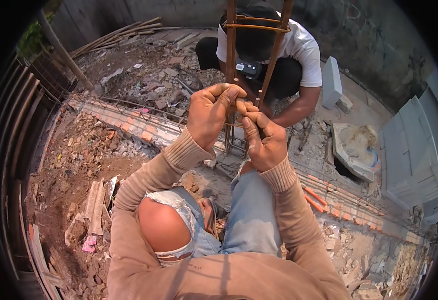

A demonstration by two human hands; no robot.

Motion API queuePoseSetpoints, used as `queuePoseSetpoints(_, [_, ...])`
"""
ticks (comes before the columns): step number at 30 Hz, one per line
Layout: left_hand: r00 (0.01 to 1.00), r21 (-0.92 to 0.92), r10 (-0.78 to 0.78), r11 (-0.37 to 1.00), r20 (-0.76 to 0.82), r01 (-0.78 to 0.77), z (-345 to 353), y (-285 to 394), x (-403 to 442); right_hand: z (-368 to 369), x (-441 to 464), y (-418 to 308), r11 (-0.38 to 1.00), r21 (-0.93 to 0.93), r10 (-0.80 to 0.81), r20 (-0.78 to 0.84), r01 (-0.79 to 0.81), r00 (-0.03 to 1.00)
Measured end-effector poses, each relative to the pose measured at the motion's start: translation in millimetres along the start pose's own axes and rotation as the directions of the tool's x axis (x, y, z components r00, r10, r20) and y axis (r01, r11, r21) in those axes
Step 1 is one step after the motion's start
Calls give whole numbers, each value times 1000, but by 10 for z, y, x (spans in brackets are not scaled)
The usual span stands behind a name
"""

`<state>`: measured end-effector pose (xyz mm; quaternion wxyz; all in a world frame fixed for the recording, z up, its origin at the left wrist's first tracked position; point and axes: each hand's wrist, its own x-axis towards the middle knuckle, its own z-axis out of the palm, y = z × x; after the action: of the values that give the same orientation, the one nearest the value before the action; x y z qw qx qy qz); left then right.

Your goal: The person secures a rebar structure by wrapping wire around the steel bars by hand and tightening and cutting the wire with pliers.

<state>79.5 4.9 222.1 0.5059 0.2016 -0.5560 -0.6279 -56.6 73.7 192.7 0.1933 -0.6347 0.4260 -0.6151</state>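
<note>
Pinch evenly by the rebar (231, 50) — left hand (207, 112), right hand (268, 142) both closed; any held piece is indistinct

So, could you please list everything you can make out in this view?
upright rebar: at least two, rust-brown, centre
thin bars: several, dark, along brick strip
brick strip: one, orange-grey, crossing diagonally
tool handles: two, orange, beside right sleeve
crouching co-worker: one, white shirt, beyond rebar
device: one, black, at co-worker
block stack: one, pale grey, far right
loose block: one, pale grey, upper right
basin-like piece: one, off-white, right
poles: several, brown, upper left
corrugated panels: several, brown, left edge
rubble: uncounted, brown-grey, ground
wall: grey, background
left hand: one, bare, at rebar
right hand: one, bare, at rebar
sleeves: two, tan, below hands
jeans: one pair, blue, bottom centre
</note>
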Motion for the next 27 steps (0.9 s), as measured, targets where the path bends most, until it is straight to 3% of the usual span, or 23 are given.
queuePoseSetpoints(4, [999, -66, -10, 998, -48, 7, -83, -20, 26, -13, -42, -10, 991, -77, 119, 113, -110, 987])
queuePoseSetpoints(6, [999, -51, -52, 997, 8, 52, -116, 19, 26, -3, -55, 69, 984, -153, -79, 74, 90, 994])
queuePoseSetpoints(7, [999, -54, -53, 997, 5, 54, -118, 52, 28, -13, -56, 82, 984, -154, -76, 77, 87, 994])
queuePoseSetpoints(9, [997, 178, -73, 982, 26, 67, -124, 122, 33, -55, -46, 76, 963, -244, -116, 5, 114, 993])
queuePoseSetpoints(10, [997, 177, -73, 982, 23, 68, -160, 124, 45, -99, -32, 80, 963, -243, -116, 8, 114, 993])
queuePoseSetpoints(12, [986, 295, -23, 953, -166, 72, -287, 104, 88, -217, 26, 115, 877, -452, -203, -42, 162, 978])
queuePoseSetpoints(13, [981, 392, 30, 919, -190, 48, -371, 73, 121, -245, 74, 131, 794, -562, -295, -23, 232, 955])
queuePoseSetpoints(14, [981, 391, 31, 919, -194, 49, -427, 38, 158, -258, 107, 132, 795, -560, -295, -20, 234, 955])
queuePoseSetpoints(16, [966, 594, 251, 787, -65, -165, -502, -14, 247, -275, 209, 64, 565, -807, -136, 116, 173, 984])
queuePoseSetpoints(17, [949, 590, 316, 768, -10, -250, -532, -71, 330, -260, 285, 69, 447, -877, -54, 170, 176, 984])
queuePoseSetpoints(18, [947, 587, 322, 769, -12, -254, -523, -83, 378, -252, 374, 63, 442, -878, -58, 175, 182, 983])
queuePoseSetpoints(20, [916, 618, 378, 692, 131, -374, -536, -92, 435, -231, 550, 31, 292, -882, -145, 343, 371, 928])
queuePoseSetpoints(24, [930, 712, 244, 599, 273, -366, -633, -25, 485, -144, 735, -73, 261, -840, -121, 461, 476, 879])
queuePoseSetpoints(26, [900, 806, 225, 402, 374, -435, -709, 0, 536, -62, 754, -8, 276, -844, -117, 446, 461, 887])
queuePoseSetpoints(27, [899, 804, 228, 405, 373, -436, -712, 20, 546, -6, 750, 1, 295, -846, -116, 430, 445, 895])
